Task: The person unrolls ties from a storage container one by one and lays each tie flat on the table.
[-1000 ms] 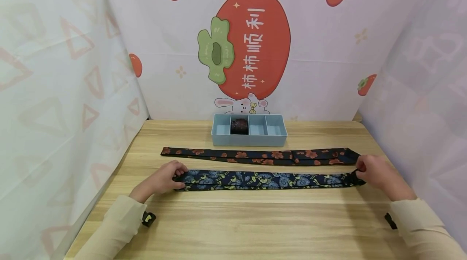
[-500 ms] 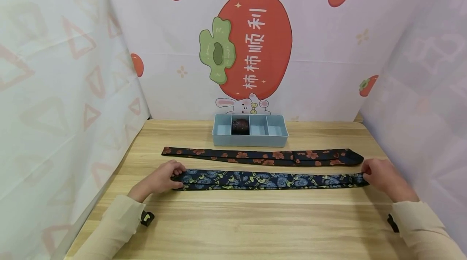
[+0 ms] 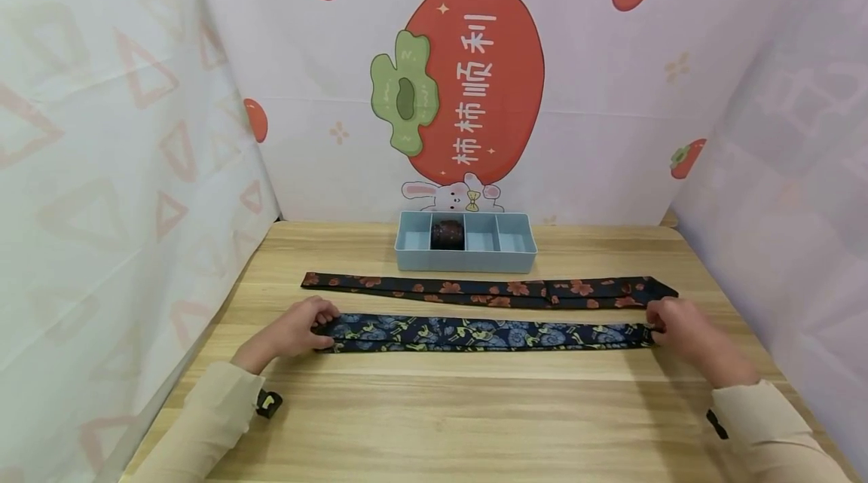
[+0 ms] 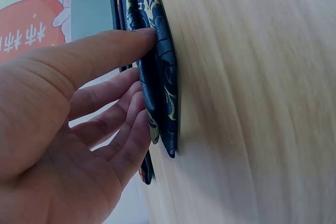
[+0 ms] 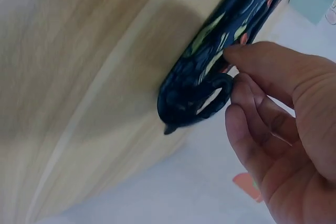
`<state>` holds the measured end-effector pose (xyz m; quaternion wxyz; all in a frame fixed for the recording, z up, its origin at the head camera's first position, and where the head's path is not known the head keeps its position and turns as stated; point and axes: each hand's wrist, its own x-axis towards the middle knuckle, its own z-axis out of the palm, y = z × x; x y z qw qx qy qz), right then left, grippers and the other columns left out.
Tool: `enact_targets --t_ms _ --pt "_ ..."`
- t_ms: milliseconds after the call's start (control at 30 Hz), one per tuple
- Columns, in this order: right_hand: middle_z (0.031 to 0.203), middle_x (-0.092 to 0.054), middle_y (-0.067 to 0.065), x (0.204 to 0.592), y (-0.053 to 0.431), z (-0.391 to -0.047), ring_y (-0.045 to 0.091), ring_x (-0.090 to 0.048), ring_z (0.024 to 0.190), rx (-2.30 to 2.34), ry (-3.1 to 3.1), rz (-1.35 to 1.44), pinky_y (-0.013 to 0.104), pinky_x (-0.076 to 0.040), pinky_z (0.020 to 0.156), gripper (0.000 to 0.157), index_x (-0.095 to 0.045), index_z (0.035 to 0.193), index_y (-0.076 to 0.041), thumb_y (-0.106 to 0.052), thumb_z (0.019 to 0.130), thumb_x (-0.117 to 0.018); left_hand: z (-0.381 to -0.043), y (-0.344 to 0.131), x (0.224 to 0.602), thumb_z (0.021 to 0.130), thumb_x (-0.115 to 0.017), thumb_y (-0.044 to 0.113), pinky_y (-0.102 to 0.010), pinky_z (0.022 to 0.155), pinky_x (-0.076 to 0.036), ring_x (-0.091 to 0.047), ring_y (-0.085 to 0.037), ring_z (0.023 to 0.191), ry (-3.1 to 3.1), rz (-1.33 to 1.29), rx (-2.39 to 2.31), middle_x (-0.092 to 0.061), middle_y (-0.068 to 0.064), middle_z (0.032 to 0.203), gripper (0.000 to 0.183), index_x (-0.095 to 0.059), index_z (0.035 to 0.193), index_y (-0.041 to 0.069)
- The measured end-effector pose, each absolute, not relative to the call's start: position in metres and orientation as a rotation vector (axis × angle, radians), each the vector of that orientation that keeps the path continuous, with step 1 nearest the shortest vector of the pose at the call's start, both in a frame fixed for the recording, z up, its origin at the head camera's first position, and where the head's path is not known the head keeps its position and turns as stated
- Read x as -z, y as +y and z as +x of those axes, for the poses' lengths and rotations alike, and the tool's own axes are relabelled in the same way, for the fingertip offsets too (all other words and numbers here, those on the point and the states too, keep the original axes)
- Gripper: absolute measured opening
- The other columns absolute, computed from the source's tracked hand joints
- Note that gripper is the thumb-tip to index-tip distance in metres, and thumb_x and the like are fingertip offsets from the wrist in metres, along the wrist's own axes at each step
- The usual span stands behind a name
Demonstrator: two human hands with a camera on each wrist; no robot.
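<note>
A navy necktie (image 3: 488, 334) with blue and yellow figures lies lengthwise across the table, folded in layers. My left hand (image 3: 303, 327) holds its left end, thumb on the upper face and fingertips along the far edge, as the left wrist view shows. At the other end my right hand (image 3: 686, 332) pinches the cloth between thumb and fingers. There the tip of the tie (image 5: 210, 98) curls back in a small loop in the right wrist view. Just behind lies a second necktie (image 3: 488, 293), dark with orange-red flowers, stretched out parallel to the first.
At the back of the table (image 3: 434, 415) stands a light blue box (image 3: 468, 262) with several compartments. One compartment holds a dark rolled-up item (image 3: 447, 235) with small reddish spots. Printed cloth sheets (image 3: 583, 166) hang behind and on both sides.
My right hand first shifted right and the tie's end showed flat, then it moved back left, turning that end inward. My left hand stays at the left end, drifting slightly left.
</note>
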<state>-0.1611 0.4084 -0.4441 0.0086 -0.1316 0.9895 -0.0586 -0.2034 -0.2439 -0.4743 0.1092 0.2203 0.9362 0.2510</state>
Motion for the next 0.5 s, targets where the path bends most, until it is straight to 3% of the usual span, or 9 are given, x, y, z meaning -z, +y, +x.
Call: enact_targets --t_ms 200,500 --pt "0.079 -0.058 0.013 0.435 0.422 -0.162 0.02 -0.054 0.068 0.172 3.126 -0.345 0.035 -0.045 0.057 0.015 -0.063 0.085 0.001 0.003 0.075 -0.074 -0.205 -0.248 0.473 0.08 -0.078 0.015 -0.036 0.082 -0.051 -0.056 -0.017 0.096 2.752 0.619 -0.745 -0.059 -0.007 0.108 0.04 -0.062 0.116 0.004" --pt "0.071 -0.057 0.006 0.438 0.452 -0.163 0.019 -0.049 0.064 0.153 3.131 -0.263 0.034 -0.04 0.056 0.015 -0.061 0.074 -0.004 0.001 0.075 -0.076 -0.206 -0.25 0.473 0.08 -0.078 0.014 -0.035 0.082 -0.05 -0.056 -0.017 0.095 2.74 0.603 -0.753 -0.059 -0.006 0.107 0.04 -0.062 0.116 0.004"
